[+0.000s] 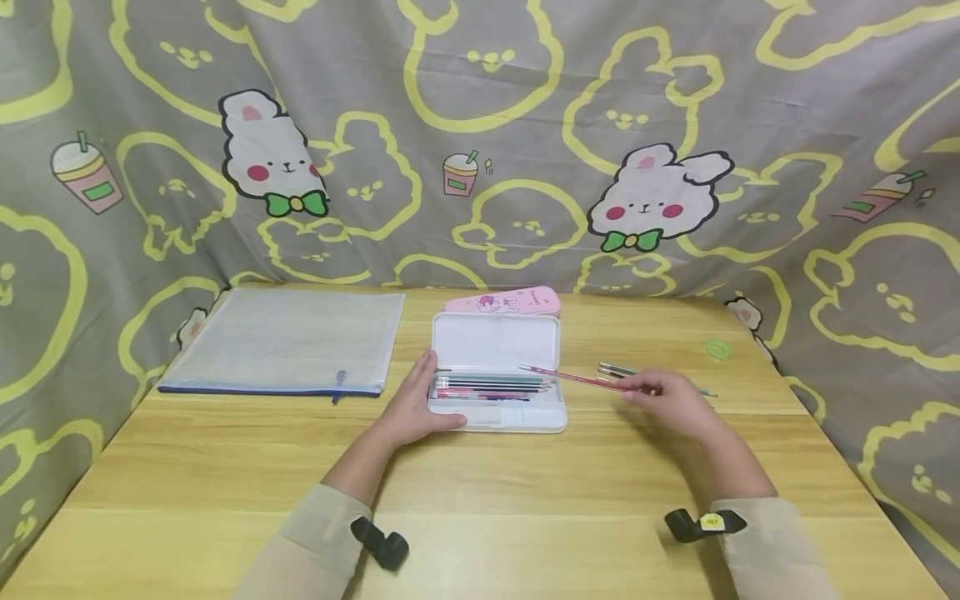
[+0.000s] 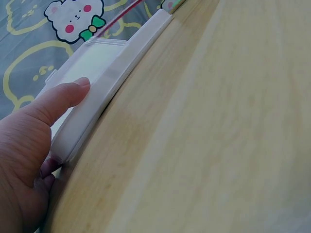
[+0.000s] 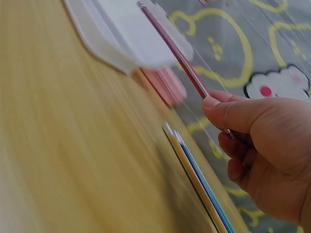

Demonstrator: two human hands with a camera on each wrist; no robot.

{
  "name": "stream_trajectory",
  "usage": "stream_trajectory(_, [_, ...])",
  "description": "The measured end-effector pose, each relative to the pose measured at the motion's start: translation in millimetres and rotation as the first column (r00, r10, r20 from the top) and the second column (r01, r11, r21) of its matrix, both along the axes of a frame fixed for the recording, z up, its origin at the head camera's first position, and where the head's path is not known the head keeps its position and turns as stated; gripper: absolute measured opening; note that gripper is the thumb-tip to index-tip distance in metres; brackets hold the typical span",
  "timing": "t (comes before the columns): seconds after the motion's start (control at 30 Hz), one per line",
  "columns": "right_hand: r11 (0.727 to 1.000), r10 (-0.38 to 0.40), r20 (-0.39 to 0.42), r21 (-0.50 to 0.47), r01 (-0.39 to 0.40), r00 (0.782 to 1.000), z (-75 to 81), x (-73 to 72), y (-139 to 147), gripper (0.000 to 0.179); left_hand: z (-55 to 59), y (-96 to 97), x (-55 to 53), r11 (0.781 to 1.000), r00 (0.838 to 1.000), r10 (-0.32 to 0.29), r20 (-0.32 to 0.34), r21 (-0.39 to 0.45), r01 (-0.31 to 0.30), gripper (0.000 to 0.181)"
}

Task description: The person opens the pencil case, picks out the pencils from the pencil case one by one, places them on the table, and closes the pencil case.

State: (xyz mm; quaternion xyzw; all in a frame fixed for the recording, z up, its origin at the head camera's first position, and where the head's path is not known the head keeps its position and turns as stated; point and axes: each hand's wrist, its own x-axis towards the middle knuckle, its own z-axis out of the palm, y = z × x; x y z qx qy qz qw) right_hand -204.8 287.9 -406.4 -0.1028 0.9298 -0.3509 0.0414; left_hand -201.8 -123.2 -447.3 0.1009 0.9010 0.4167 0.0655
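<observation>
A white pencil case point(image 1: 555, 419) lies with its lid up on the wooden table, with several pencils point(image 1: 491, 384) side by side in it. My left hand point(image 1: 414, 406) grips the case's left end. Its thumb point(image 2: 73, 92) lies over the front rim in the left wrist view, while the other fingers are partly hidden behind the case. Between thumb and fingers, my right hand point(image 1: 663, 398) pinches a red pencil point(image 1: 573, 377), whose far end points left over the case. Several loose pencils point(image 3: 192, 167) lie on the table below the right hand.
Behind the raised lid sits a pink case point(image 1: 525, 298) with a rabbit print. A mesh zip pouch point(image 1: 292, 342) with a blue edge lies to the left. At the back right is a green ring point(image 1: 717, 349). A patterned cloth point(image 1: 480, 150) hangs behind the table.
</observation>
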Motion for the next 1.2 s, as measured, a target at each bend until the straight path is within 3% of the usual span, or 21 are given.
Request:
stream_trajectory(0.2, [0.997, -0.067, -0.017, 0.032, 0.068, 0.998, -2.0, 14.1, 35, 0.028, 2.0, 0.1, 1.1, 1.0, 1.0, 0.004, 0.006, -0.005, -0.004, 0.128])
stream_trajectory(0.5, [0.989, -0.125, 0.039, 0.079, 0.122, 0.991, -8.3, 29.8, 72, 0.034, 1.4, -1.5, 1.8, 1.0, 1.0, 0.001, 0.012, -0.013, 0.0, 0.127])
stream_trajectory(0.8, [0.98, -0.137, 0.012, 0.15, 0.133, 0.991, -17.9, 29.8, 87, 0.034, 0.6, -1.3, 1.5, 1.0, 1.0, -0.008, 0.006, -0.003, 0.008, 0.127])
stream_trajectory(1.2, [0.973, -0.163, 0.05, 0.171, 0.152, 0.985, -25.4, 27.7, 92, 0.036, -0.1, -1.2, -0.3, 1.0, 1.0, -0.014, -0.004, 0.003, 0.014, 0.126])
